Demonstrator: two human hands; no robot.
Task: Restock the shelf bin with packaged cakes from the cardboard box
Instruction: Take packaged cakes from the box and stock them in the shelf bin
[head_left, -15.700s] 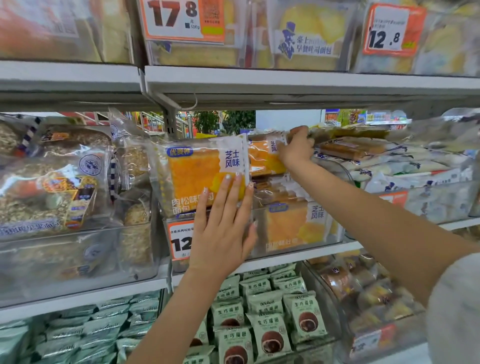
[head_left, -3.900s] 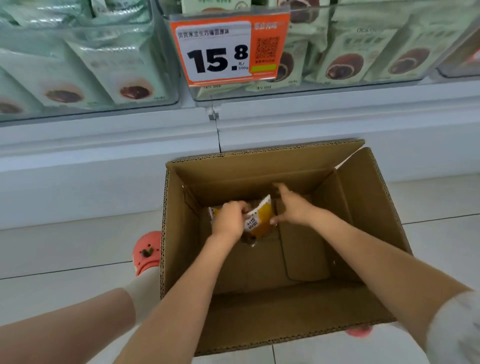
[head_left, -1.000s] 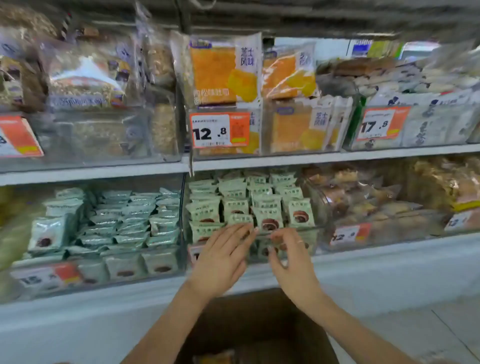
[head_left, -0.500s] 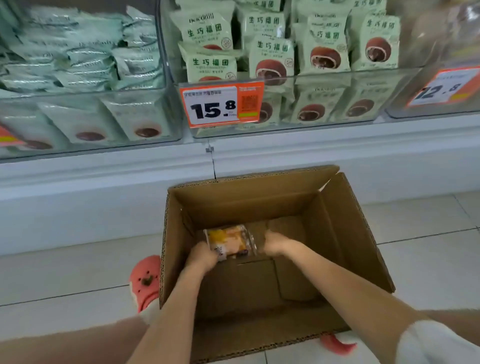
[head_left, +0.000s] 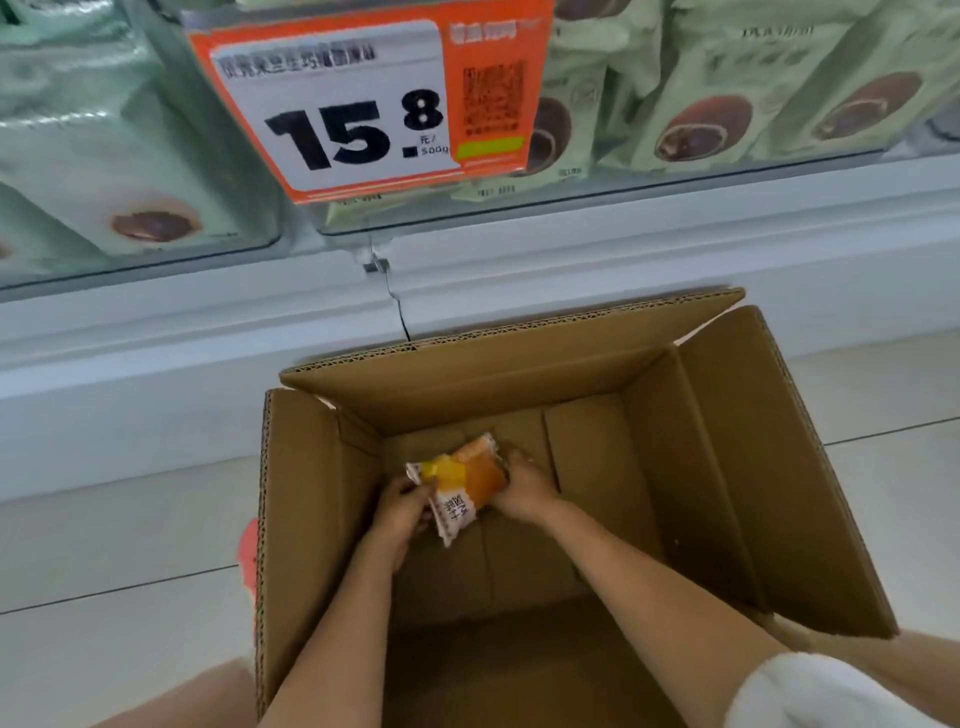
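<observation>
We're looking straight down into the open cardboard box (head_left: 727, 467) on the floor, both arms reaching inside. Our left hand (head_left: 400, 512) has its fingers curled round the near-left edge of a packaged cake (head_left: 462, 480), orange and yellow in a clear wrapper, and our right hand (head_left: 524, 486) grips its right side. The package is tilted, low inside the box near the far wall. Above, the shelf bin (head_left: 675, 176) shows pale green chocolate cake packs (head_left: 701, 104) behind an orange price tag (head_left: 363, 98) reading 15.8.
</observation>
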